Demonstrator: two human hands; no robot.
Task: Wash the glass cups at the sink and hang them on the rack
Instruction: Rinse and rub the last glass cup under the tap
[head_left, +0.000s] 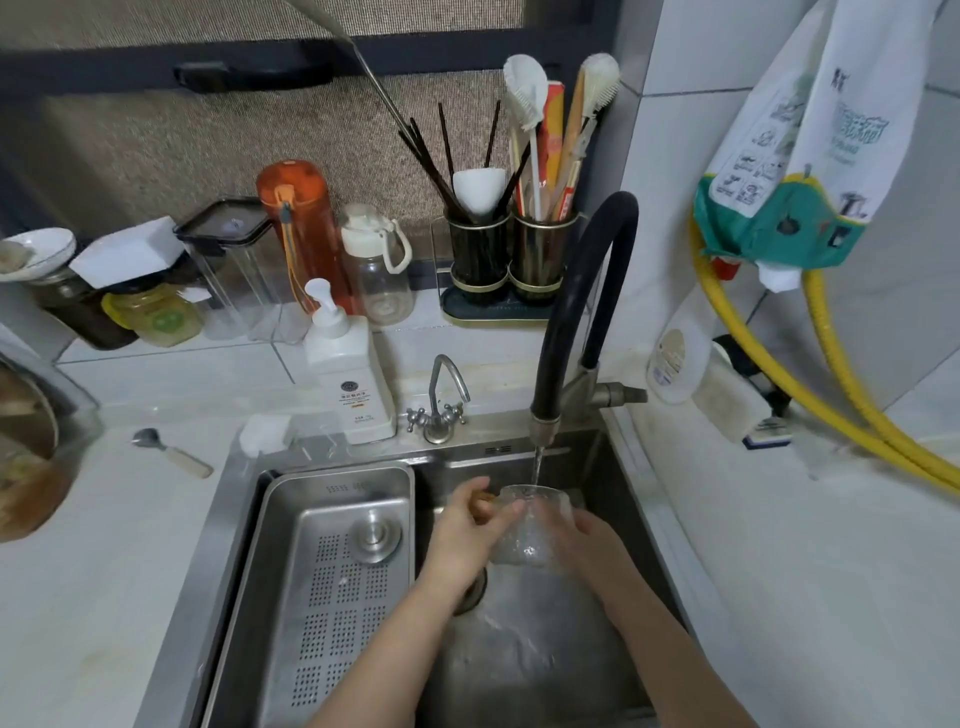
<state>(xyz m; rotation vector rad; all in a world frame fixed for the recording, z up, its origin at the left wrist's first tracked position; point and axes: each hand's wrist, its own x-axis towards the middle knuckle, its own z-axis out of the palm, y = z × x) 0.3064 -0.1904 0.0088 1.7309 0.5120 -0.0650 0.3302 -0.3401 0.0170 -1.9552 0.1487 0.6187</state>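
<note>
the wet glass cup (524, 525), rigid, light, fragile and likely slippery, is gripped round its wall by left hand (467, 525) and right hand (587, 530) under the faucet (571, 312) stream, near the sink (613, 467) back edge.

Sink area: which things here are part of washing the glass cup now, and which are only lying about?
In use:
- glass cup, held by left hand and right hand
- black faucet, water running
- sink

Lying about:
- soap dispenser
- spoon
- orange bottle
- utensil holder
- drain tray
</note>
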